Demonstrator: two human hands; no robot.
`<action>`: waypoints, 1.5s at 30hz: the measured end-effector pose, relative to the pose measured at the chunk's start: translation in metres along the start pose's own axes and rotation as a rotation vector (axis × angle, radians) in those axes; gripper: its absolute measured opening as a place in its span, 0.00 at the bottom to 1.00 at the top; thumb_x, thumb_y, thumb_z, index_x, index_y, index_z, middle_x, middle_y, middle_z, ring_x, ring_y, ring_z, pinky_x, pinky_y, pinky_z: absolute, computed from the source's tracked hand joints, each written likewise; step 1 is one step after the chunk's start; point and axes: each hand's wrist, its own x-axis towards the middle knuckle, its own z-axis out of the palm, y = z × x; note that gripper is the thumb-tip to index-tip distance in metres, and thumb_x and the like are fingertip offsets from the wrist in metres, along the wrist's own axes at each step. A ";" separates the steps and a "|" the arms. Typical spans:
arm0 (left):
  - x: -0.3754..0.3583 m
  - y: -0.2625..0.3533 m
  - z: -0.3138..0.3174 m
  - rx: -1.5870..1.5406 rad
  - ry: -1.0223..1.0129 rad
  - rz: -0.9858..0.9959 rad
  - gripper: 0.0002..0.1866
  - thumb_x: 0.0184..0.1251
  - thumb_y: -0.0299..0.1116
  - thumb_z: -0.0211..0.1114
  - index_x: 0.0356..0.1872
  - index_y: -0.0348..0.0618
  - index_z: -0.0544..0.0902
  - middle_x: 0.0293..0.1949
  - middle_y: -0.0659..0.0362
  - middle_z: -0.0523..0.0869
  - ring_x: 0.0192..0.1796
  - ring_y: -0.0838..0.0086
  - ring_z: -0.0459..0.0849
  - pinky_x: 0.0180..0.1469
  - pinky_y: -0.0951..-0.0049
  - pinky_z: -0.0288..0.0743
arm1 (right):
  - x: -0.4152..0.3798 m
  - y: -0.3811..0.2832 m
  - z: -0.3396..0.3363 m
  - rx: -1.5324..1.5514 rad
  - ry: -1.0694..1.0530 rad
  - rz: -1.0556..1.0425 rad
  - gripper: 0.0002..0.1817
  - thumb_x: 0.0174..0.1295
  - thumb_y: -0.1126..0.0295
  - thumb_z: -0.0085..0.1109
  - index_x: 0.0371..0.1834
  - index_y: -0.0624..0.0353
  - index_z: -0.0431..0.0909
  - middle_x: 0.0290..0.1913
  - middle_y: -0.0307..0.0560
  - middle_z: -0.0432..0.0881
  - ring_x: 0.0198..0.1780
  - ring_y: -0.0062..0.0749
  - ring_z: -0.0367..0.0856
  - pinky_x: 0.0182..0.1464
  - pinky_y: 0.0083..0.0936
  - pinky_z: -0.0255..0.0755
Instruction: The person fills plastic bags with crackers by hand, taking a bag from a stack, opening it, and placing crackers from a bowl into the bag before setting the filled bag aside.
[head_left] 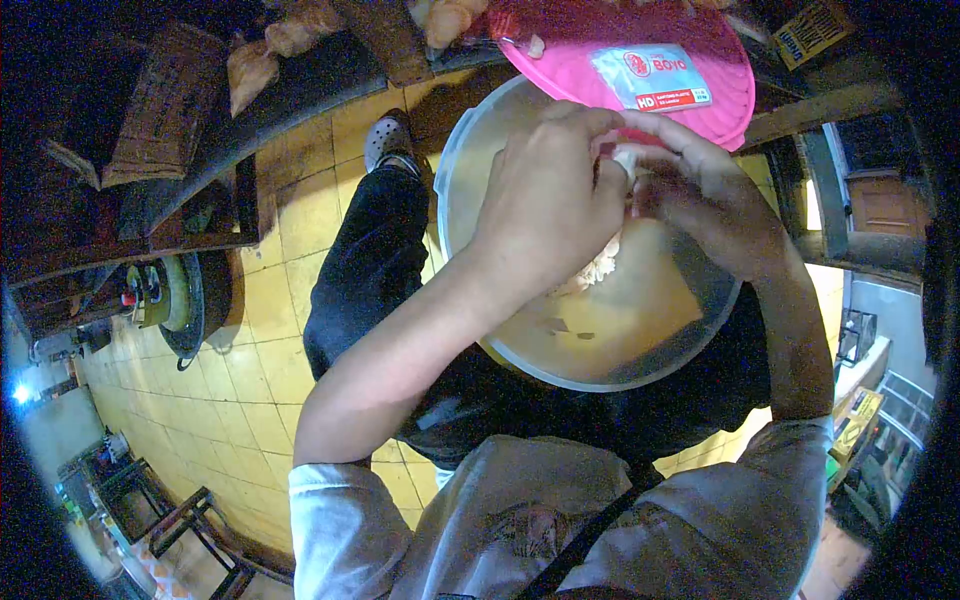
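A round, see-through plastic tub [640,355] rests across my lap. Over it my left hand [560,190] and my right hand [700,190] meet, fingers curled and thumbs close together. Pinched between the fingertips is a small whitish piece [625,160], mostly hidden by the fingers; I cannot tell what it is. Beneath my left hand, pale shredded bits [600,268] lie in the tub. Just beyond the fingers sits a bright pink plastic lid [725,70], bearing a blue-and-white pack of plastic bags [655,78] printed BOYO.
A wooden bench or table edge [330,115] runs along the far side, with brownish lumps [300,30] on it. To the left, a dark basin [205,305] stands on the yellow tiled floor [260,370]. A small labelled box [812,35] lies at the upper right.
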 end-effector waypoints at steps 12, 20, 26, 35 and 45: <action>-0.001 0.004 -0.011 -0.159 -0.148 -0.006 0.13 0.60 0.21 0.63 0.47 0.37 0.83 0.38 0.53 0.87 0.30 0.73 0.85 0.33 0.73 0.80 | 0.002 0.013 -0.010 -0.913 0.221 -0.323 0.18 0.56 0.79 0.59 0.51 0.59 0.79 0.36 0.52 0.83 0.33 0.34 0.84 0.38 0.30 0.77; 0.003 -0.002 -0.013 0.192 0.095 0.142 0.18 0.55 0.19 0.64 0.49 0.37 0.82 0.41 0.49 0.85 0.36 0.63 0.87 0.37 0.69 0.82 | 0.002 0.000 0.003 -0.605 0.205 -0.248 0.18 0.58 0.77 0.54 0.53 0.58 0.77 0.40 0.57 0.83 0.37 0.51 0.83 0.43 0.35 0.78; 0.004 0.002 -0.024 -0.235 -0.102 -0.144 0.15 0.60 0.23 0.65 0.50 0.36 0.81 0.38 0.58 0.87 0.41 0.74 0.87 0.38 0.74 0.81 | -0.001 0.011 0.006 -0.959 0.104 -0.437 0.28 0.59 0.75 0.60 0.64 0.53 0.67 0.36 0.54 0.79 0.31 0.45 0.80 0.37 0.35 0.75; -0.004 0.009 -0.004 -0.500 -0.132 0.124 0.23 0.59 0.29 0.67 0.56 0.36 0.76 0.44 0.49 0.85 0.50 0.61 0.83 0.54 0.67 0.76 | -0.008 -0.024 0.008 -0.569 0.177 -0.242 0.07 0.70 0.68 0.53 0.45 0.56 0.75 0.23 0.43 0.77 0.27 0.34 0.81 0.31 0.28 0.73; -0.002 0.014 0.004 -0.505 -0.572 -0.067 0.15 0.66 0.39 0.64 0.42 0.36 0.80 0.32 0.56 0.84 0.37 0.70 0.82 0.45 0.69 0.75 | -0.011 -0.036 -0.009 -0.182 0.282 -0.152 0.06 0.70 0.67 0.56 0.42 0.57 0.77 0.28 0.31 0.76 0.28 0.13 0.74 0.29 0.12 0.65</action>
